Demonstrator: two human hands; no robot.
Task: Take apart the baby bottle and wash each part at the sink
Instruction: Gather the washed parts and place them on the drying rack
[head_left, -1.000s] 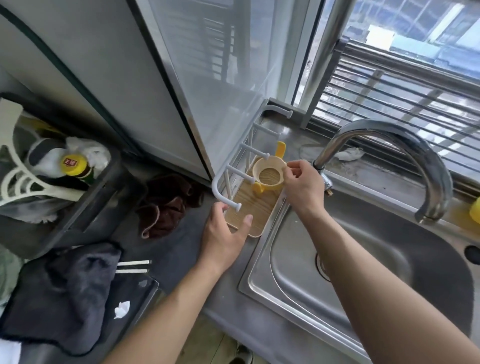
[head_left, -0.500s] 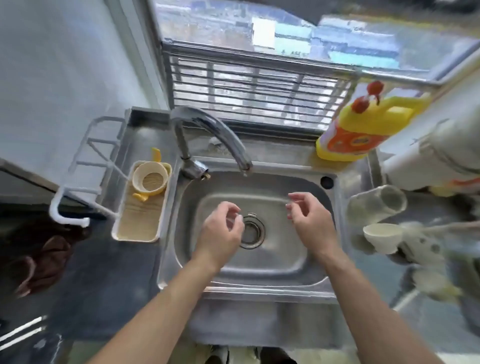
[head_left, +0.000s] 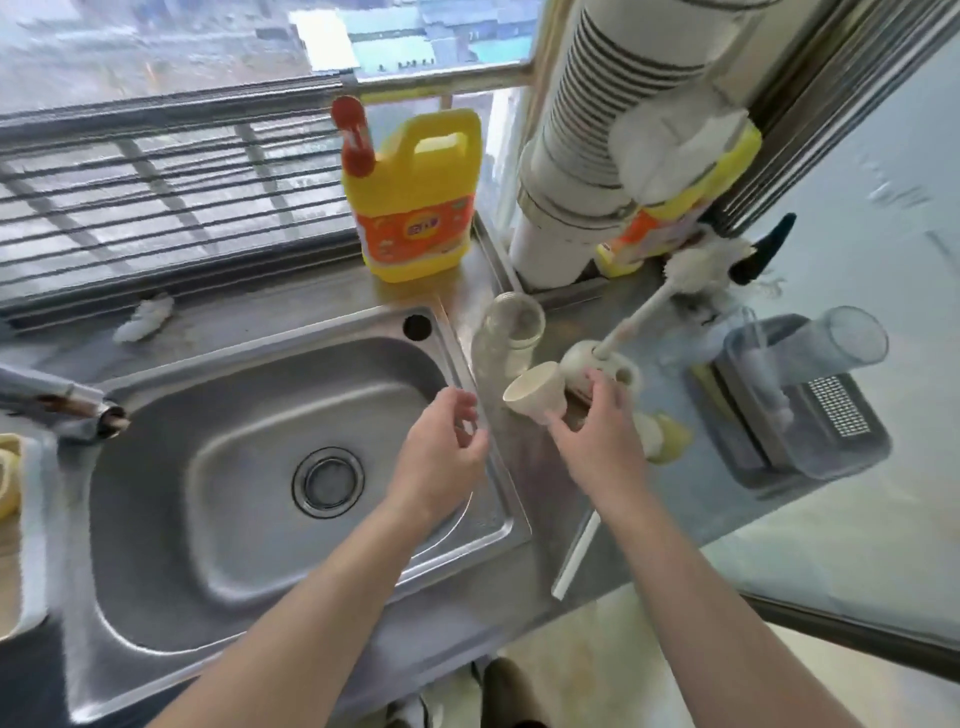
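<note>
Where the steel sink fills the near left, the table runs along its right side, with a yellow jug at the far edge. The left hand hovers over the sink's right rim, fingers loosely curled and empty. The right hand grips a cream cap by its narrow end. The clear bottle lies just beyond.

I'm in a home kitchen: steel sink at my nine o'clock, dish soap jug and barred window toward twelve.
</note>
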